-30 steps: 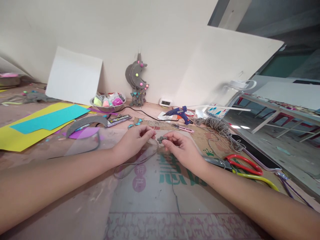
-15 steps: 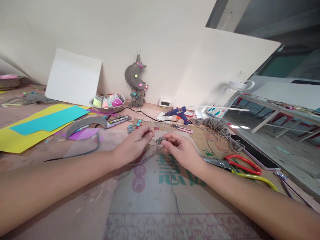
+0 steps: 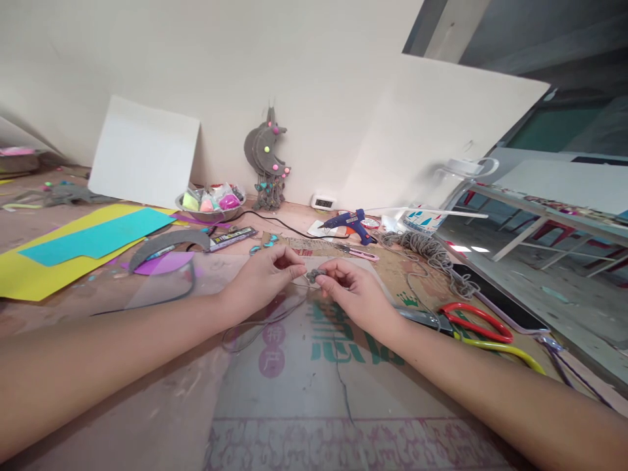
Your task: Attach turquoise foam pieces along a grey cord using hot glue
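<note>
Between the fingertips of my right hand [image 3: 350, 288] is a small knotted bundle of grey cord [image 3: 314, 275]. My left hand [image 3: 267, 278] meets it from the other side, thumb and forefinger pinched at the bundle's left end, seemingly on the cord. A loose length of grey cord [image 3: 265, 322] loops down below my left hand onto the printed sheet. Another thin strand [image 3: 343, 379] hangs or lies below the bundle toward me. Exactly what the left fingertips grip is too small to make out fully.
Scissors with red and yellow handles [image 3: 478, 324] lie beside my right forearm. Behind are a blue glue gun [image 3: 360, 229], a pink-handled cutter [image 3: 360, 253], a grey cord coil [image 3: 426, 252] and a clear jug [image 3: 444, 190]. A grey crescent ornament [image 3: 267, 150] leans on the wall; coloured sheets [image 3: 98, 235] lie left.
My left hand has shifted slightly, its pinched fingertips coming down and right to the knotted bundle. My right hand stays in place, holding the bundle.
</note>
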A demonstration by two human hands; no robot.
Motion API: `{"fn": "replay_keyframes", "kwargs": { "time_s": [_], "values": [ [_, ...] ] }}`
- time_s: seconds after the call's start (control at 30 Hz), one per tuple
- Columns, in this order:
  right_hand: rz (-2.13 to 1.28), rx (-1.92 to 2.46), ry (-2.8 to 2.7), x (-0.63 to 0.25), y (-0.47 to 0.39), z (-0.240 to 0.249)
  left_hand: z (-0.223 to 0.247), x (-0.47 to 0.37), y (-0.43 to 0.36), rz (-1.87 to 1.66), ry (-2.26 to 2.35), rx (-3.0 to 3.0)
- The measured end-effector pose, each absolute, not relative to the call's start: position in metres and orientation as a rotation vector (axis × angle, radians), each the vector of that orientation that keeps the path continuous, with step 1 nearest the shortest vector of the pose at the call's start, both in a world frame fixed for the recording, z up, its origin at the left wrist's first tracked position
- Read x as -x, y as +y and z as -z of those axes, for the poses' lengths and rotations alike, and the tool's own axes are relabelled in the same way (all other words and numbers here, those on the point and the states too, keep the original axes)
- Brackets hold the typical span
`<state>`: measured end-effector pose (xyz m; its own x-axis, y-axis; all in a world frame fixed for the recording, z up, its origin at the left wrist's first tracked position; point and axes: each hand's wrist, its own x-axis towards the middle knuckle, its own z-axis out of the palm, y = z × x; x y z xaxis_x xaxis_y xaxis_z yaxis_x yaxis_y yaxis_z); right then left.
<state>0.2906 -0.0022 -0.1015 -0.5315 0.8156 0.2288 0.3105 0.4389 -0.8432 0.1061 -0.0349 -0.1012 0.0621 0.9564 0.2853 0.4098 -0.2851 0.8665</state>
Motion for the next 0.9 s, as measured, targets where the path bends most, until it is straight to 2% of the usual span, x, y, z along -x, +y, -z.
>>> {"fn": "replay_keyframes", "kwargs": {
  "time_s": [0.9],
  "values": [
    [-1.04,0.935,-2.113,-0.2908,0.0009,0.1076,0.1022,-0.1059,-0.0362,-1.153,1.346,-1.851]
  ]
}}
